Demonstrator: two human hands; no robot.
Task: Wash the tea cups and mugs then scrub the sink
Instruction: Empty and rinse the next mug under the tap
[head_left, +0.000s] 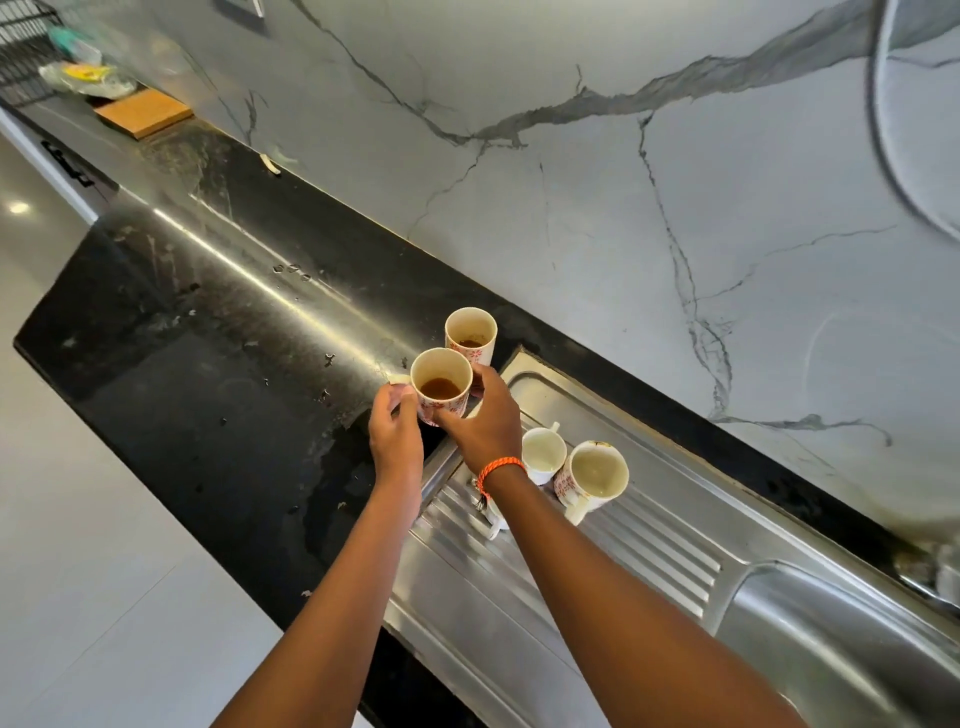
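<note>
A white mug with red flower print (440, 385), brown tea dregs inside, is held above the black counter's edge. My left hand (395, 434) grips its handle side and my right hand (485, 421) wraps its body. A second patterned mug (470, 332) with dregs stands on the counter just behind. On the steel drainboard (649, 540) stand a small plain white cup (543, 453) and a patterned mug (595, 475). Another cup's handle (493, 525) shows under my right wrist; the rest is hidden.
The sink basin (841, 644) lies at the lower right. The wet black counter (208, 332) runs to the left. A wooden board (145, 111), a bag and a black wire rack (23, 52) sit at its far end. The marble wall (571, 156) stands behind.
</note>
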